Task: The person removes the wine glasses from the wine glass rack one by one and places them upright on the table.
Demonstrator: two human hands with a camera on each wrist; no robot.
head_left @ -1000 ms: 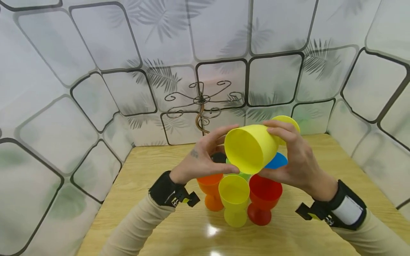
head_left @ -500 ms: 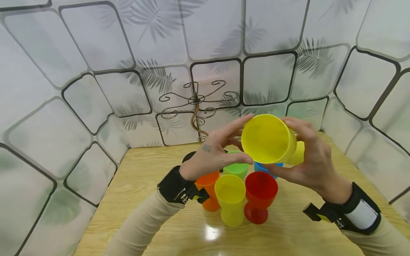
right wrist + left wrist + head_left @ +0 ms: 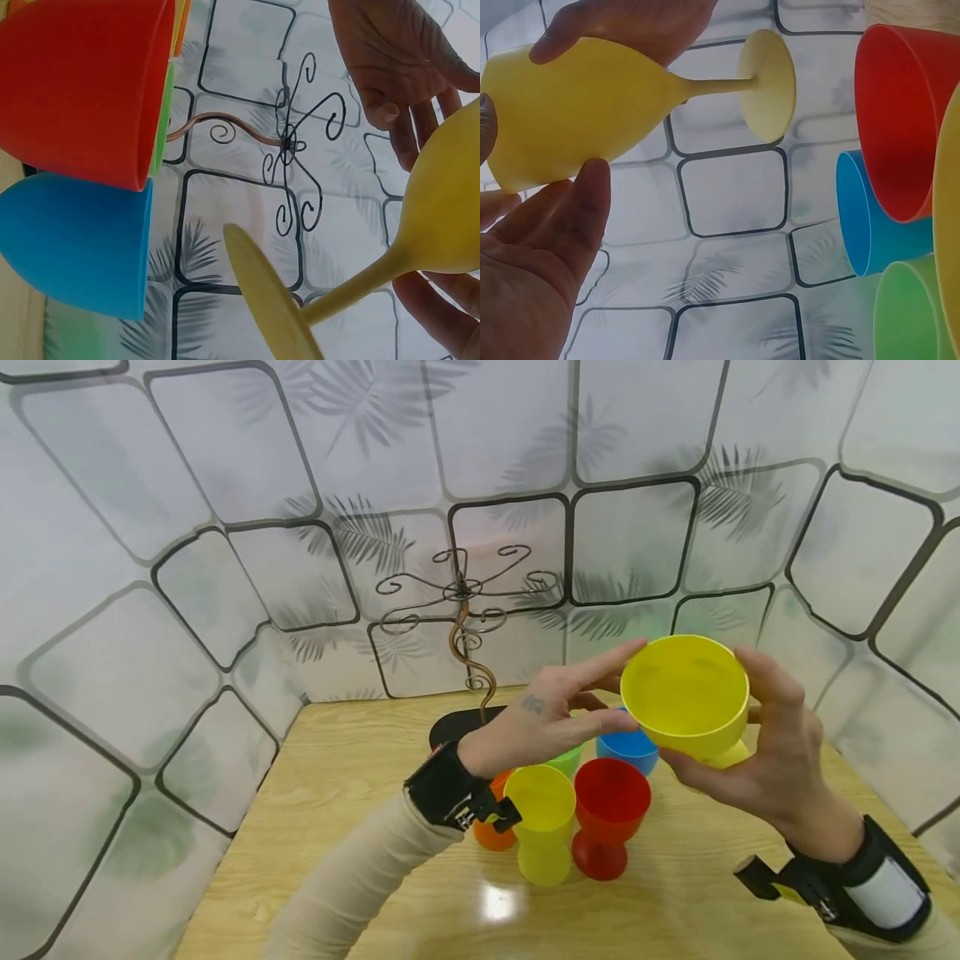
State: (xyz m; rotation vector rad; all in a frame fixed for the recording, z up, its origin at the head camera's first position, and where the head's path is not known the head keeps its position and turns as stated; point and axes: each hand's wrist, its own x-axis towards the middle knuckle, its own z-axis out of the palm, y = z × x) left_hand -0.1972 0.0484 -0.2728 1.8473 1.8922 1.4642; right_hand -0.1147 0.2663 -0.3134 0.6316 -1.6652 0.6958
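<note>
A plain yellow goblet (image 3: 686,689) is raised over the table, tipped on its side with its mouth facing me in the head view. My right hand (image 3: 787,756) grips the bowl from the right. From the left, the thumb and fingers of my left hand (image 3: 551,718) hold the bowl at its rim. The goblet's thin stem and round foot (image 3: 769,86) stick out free in the left wrist view. Below stand a second yellow goblet (image 3: 543,827), a red goblet (image 3: 611,802), a blue one (image 3: 628,750), and partly hidden green (image 3: 567,762) and orange (image 3: 493,828) ones.
Behind the goblets rises a curled metal stand (image 3: 456,639) with looping arms on a black base (image 3: 452,727). A patterned cloth wall (image 3: 637,543) encloses the wooden table (image 3: 345,768) at the back and sides.
The held goblet has moved to the right in both hands, and its mouth has turned from facing left to facing me. The standing goblets have stayed in place.
</note>
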